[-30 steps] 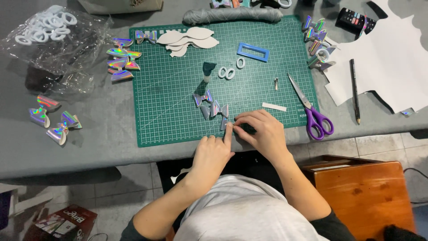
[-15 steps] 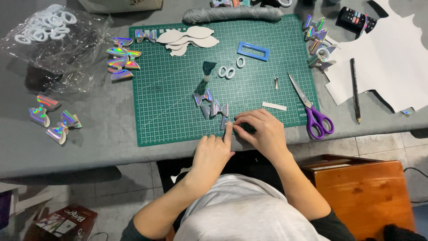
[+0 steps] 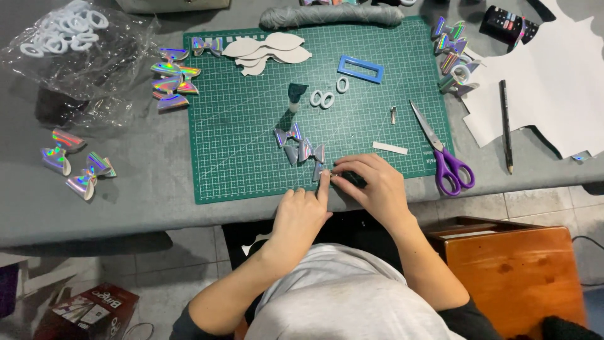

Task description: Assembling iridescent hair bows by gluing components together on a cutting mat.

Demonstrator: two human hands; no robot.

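My left hand (image 3: 302,211) and my right hand (image 3: 371,186) meet at the near edge of a green cutting mat (image 3: 239,151). Together they pinch a small shiny holographic piece (image 3: 322,171) between fingertips. Just beyond the fingers lie two holographic bows (image 3: 299,146) on the mat. Most of the pinched piece is hidden by my fingers.
Purple-handled scissors (image 3: 443,154) lie at the mat's right edge, a white strip (image 3: 390,148) beside them. White paper shapes (image 3: 267,51), a blue frame (image 3: 360,69) and white rings (image 3: 322,99) sit farther back. More bows (image 3: 170,79) and a bag of rings (image 3: 69,31) lie left. A pencil (image 3: 505,126) lies right.
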